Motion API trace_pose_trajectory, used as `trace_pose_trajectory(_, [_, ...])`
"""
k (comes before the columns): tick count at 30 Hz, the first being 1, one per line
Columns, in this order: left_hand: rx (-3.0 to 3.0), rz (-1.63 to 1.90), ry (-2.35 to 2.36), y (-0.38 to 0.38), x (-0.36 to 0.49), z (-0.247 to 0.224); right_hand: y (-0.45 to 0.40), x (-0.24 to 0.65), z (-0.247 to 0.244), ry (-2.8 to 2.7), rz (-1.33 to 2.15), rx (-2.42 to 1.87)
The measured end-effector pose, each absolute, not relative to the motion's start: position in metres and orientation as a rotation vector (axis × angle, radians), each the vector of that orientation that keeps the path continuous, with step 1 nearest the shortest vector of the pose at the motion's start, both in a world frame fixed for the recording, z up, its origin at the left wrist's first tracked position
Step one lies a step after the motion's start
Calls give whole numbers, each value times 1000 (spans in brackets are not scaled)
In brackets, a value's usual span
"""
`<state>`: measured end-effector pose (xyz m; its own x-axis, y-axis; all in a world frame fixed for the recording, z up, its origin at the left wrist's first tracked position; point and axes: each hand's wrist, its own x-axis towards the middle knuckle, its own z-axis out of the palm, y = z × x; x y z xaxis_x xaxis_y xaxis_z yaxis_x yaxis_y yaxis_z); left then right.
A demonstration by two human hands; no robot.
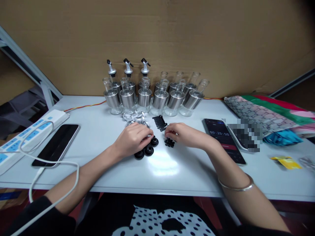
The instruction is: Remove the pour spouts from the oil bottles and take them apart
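Observation:
Over the black round stoppers [149,150], my left hand [133,139] has its fingers closed on a small silvery part that barely shows at the fingertips. Silver spout pieces [135,117] lie in a pile just behind it. My right hand [180,134] is curled with fingertips pressed together, beside the small black pieces [169,142]; what it holds, if anything, is hidden. A row of thin black levers [159,122] lies between and behind the hands.
Glass bottles with steel sleeves [160,98] stand at the back, three with pourers [128,67]. A power strip [27,137] and phone [56,145] lie left; another phone [223,141], a patterned bag [256,114] and a yellow packet [286,162] lie right. A white cable crosses my left forearm.

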<state>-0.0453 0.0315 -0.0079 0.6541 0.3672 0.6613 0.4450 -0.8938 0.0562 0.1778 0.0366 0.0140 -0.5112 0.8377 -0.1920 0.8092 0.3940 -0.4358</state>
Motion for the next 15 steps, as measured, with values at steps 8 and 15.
trace_pose_trajectory(8, [-2795, -1091, -711, 31, -45, -10, 25, 172, 18, -2447, 613, -1525])
trace_pose_trajectory(15, [-2951, -1408, -756, 25, -40, -14, 8, 160, 19, -2376, 531, -1270])
